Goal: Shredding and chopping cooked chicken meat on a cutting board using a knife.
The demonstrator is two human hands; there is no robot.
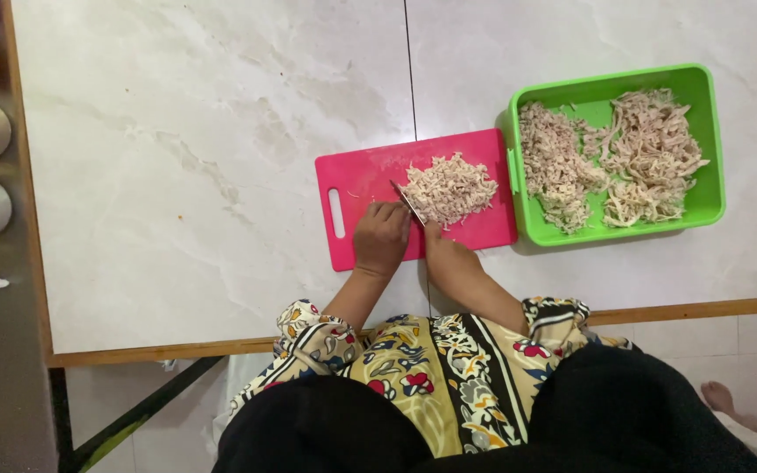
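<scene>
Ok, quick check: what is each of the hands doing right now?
Left hand: closed around the handle of a knife, over the pink cutting board.
Right hand: resting at the pile of shredded meat; its grip cannot be told.

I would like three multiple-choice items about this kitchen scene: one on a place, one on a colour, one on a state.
1. Where is the green tray?
A. right of the cutting board
B. on the floor
C. on the board

2. What colour is the board?
A. blue
B. pink
C. white

3. What does the left hand do?
A. rests empty
B. holds a knife
C. lifts the tray

Answers: 1 A, it touches the board's right end. 2 B, bright pink. 3 B, the blade meets the shredded meat while the right hand steadies it.
</scene>
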